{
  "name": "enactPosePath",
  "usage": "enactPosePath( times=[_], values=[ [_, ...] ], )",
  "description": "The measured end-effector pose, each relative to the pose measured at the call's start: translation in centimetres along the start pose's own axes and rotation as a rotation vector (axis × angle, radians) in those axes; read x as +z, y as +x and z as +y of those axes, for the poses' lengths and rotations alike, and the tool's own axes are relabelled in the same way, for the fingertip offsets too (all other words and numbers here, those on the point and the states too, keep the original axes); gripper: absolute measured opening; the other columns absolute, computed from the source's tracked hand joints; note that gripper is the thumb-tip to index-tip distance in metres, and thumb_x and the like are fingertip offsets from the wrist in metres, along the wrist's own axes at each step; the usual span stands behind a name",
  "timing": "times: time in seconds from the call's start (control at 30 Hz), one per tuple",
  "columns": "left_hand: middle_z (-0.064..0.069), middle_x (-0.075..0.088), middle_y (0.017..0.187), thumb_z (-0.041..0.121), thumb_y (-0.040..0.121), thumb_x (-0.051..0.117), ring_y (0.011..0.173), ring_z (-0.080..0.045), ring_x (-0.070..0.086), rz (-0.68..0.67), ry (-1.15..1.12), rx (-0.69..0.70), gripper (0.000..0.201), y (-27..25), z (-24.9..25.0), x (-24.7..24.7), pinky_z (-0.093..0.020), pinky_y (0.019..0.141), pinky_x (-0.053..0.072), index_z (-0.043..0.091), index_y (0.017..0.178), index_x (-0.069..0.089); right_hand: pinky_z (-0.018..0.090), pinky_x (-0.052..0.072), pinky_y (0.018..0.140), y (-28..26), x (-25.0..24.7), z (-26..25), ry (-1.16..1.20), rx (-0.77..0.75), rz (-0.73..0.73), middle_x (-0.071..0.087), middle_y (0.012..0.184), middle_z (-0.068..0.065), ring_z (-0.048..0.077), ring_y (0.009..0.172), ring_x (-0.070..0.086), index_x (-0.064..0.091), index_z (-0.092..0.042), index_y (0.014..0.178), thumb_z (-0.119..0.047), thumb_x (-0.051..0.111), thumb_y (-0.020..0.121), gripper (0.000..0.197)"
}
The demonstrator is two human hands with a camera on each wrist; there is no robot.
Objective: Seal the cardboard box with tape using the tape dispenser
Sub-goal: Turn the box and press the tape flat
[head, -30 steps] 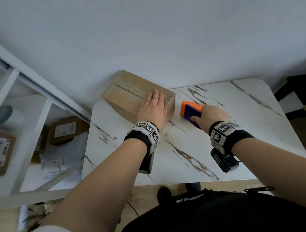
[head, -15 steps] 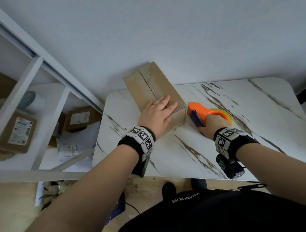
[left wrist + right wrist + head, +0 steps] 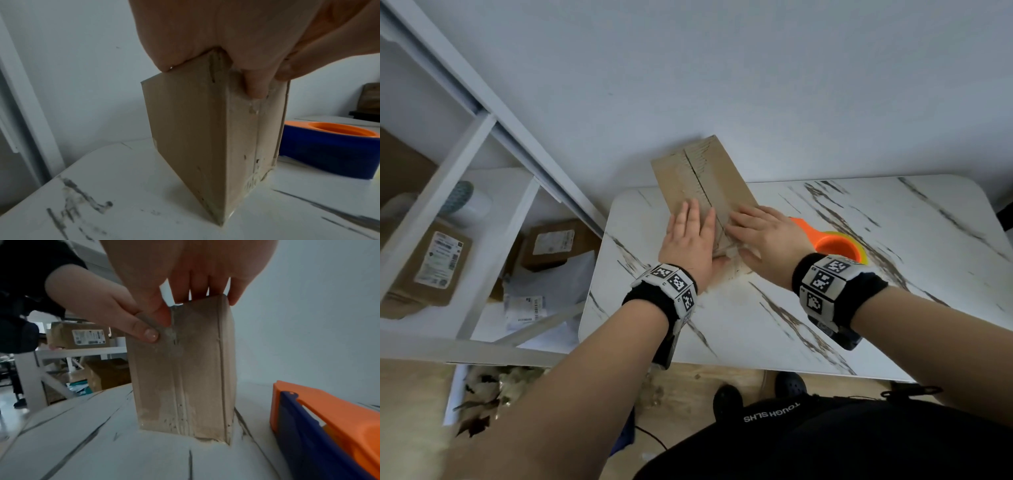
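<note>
Right hand (image 3: pixel 767 240) has let go of tape dispenser (image 3: pixel 835 245) — now parked on counter (image 3: pixel 756 325) beside cardboard box (image 3: pixel 702 181); taping not begun. Both hands flat on box top, fingers (image 3: pixel 690 214) straight, thumbs down near face, flaps pressed shut — left hand (image 3: pixel 688 243) alongside.

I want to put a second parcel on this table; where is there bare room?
Bare tabletop lies between the wrists and the near edge, and right of the tape dispenser. It is crowded at the far-left corner, where both hands press the cardboard box with the dispenser alongside.
</note>
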State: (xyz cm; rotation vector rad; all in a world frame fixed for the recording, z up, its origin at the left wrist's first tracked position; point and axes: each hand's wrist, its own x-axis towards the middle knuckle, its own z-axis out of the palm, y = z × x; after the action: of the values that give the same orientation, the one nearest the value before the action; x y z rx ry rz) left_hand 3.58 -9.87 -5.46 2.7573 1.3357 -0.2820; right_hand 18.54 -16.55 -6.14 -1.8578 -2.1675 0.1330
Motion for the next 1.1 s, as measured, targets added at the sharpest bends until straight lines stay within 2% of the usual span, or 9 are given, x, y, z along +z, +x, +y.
enactPosePath(
  times=[0.27, 0.37, 0.43, 0.5, 0.57, 0.63, 0.7, 0.87, 1.1],
  values=[
    [-0.005, -0.005, 0.16, 0.051, 0.094, 0.033, 0.148, -0.019, -0.006, 0.004, -0.005, 0.116, 0.073, -0.2, -1.1, -0.3, -0.036, 0.12, -0.004, 0.018, 0.15, -0.001, 0.05, 0.05, 0.088, 0.7, 0.1, 0.6, -0.065, -0.065, 0.03, 0.074, 0.105, 0.008, 0.03, 0.102, 0.069, 0.076, -0.013, 0.096, -0.016, 0.068, 0.071, 0.026],
    [-0.002, -0.003, 0.16, 0.048, 0.094, 0.035, 0.148, -0.016, -0.003, 0.018, 0.032, 0.209, 0.073, -1.0, -1.2, -0.4, -0.032, 0.119, -0.005, 0.018, 0.15, -0.001, 0.05, 0.043, 0.098, 0.7, -0.4, 1.6, -0.067, 0.014, 0.011, 0.069, 0.118, 0.009, 0.031, 0.116, 0.062, 0.073, -0.015, 0.106, -0.01, 0.074, 0.076, 0.03],
    [-0.003, 0.0, 0.16, 0.046, 0.095, 0.036, 0.148, -0.016, -0.001, 0.023, 0.016, 0.251, 0.072, -1.6, -0.8, -0.4, -0.032, 0.12, -0.003, 0.015, 0.15, 0.001, 0.046, 0.032, 0.109, 0.6, -1.2, 1.4, -0.036, 0.111, 0.01, 0.059, 0.134, 0.008, 0.028, 0.131, 0.049, 0.069, -0.019, 0.116, -0.012, 0.066, 0.084, 0.033],
    [-0.005, 0.01, 0.159, 0.039, 0.096, 0.036, 0.147, -0.017, 0.007, 0.063, -0.107, 0.259, 0.064, -1.7, -0.7, -0.6, -0.03, 0.12, 0.001, 0.013, 0.149, 0.012, 0.042, 0.018, 0.117, 0.6, -1.9, 0.4, -0.019, 0.186, -0.049, 0.044, 0.148, 0.005, 0.023, 0.142, 0.03, 0.06, -0.023, 0.127, -0.023, 0.057, 0.086, 0.041],
    [-0.005, 0.026, 0.155, 0.029, 0.099, 0.033, 0.144, -0.017, 0.021, 0.128, -0.3, 0.221, 0.051, -1.8, -1.2, -1.2, -0.027, 0.118, 0.011, 0.012, 0.146, 0.027, 0.043, 0.008, 0.119, 0.9, -2.2, -1.6, -0.067, 0.263, -0.202, 0.024, 0.157, 0.006, 0.023, 0.147, 0.011, 0.043, -0.025, 0.139, -0.047, 0.053, 0.081, 0.063],
    [-0.005, 0.037, 0.15, 0.025, 0.1, 0.031, 0.139, -0.019, 0.032, 0.182, -0.408, 0.181, 0.045, -1.7, -2.0, -1.9, -0.028, 0.114, 0.023, 0.013, 0.143, 0.035, 0.053, 0.004, 0.116, 1.4, -1.9, -3.4, -0.141, 0.338, -0.3, 0.01, 0.159, 0.01, 0.029, 0.147, 0.001, 0.027, -0.027, 0.145, -0.071, 0.047, 0.074, 0.086],
    [-0.004, 0.036, 0.15, 0.026, 0.1, 0.029, 0.138, -0.018, 0.032, 0.199, -0.425, 0.146, 0.045, -1.5, -2.5, -2.1, -0.028, 0.112, 0.025, 0.015, 0.143, 0.034, 0.062, 0.004, 0.112, 2.0, -1.2, -4.6, -0.171, 0.411, -0.314, 0.007, 0.159, 0.013, 0.033, 0.147, -0.001, 0.028, -0.025, 0.144, -0.079, 0.04, 0.072, 0.09],
    [-0.005, 0.024, 0.156, 0.03, 0.1, 0.03, 0.144, -0.018, 0.02, 0.197, -0.378, 0.062, 0.049, -0.7, -3.8, -1.9, -0.027, 0.116, 0.015, 0.014, 0.146, 0.027, 0.067, 0.001, 0.111, 3.0, -1.2, -5.4, -0.135, 0.399, -0.315, 0.01, 0.159, 0.015, 0.028, 0.148, 0.002, 0.04, -0.018, 0.135, -0.06, 0.045, 0.08, 0.07],
    [-0.004, 0.011, 0.159, 0.039, 0.099, 0.029, 0.147, -0.018, 0.005, 0.115, -0.162, 0.019, 0.057, 0.8, -6.4, -1.5, -0.036, 0.121, 0.008, 0.016, 0.149, 0.017, 0.053, -0.009, 0.117, 1.7, -3.4, -2.6, -0.1, 0.163, -0.395, 0.009, 0.16, 0.0, 0.012, 0.148, 0.003, 0.034, -0.02, 0.138, -0.032, 0.058, 0.077, 0.067]
  ],
)
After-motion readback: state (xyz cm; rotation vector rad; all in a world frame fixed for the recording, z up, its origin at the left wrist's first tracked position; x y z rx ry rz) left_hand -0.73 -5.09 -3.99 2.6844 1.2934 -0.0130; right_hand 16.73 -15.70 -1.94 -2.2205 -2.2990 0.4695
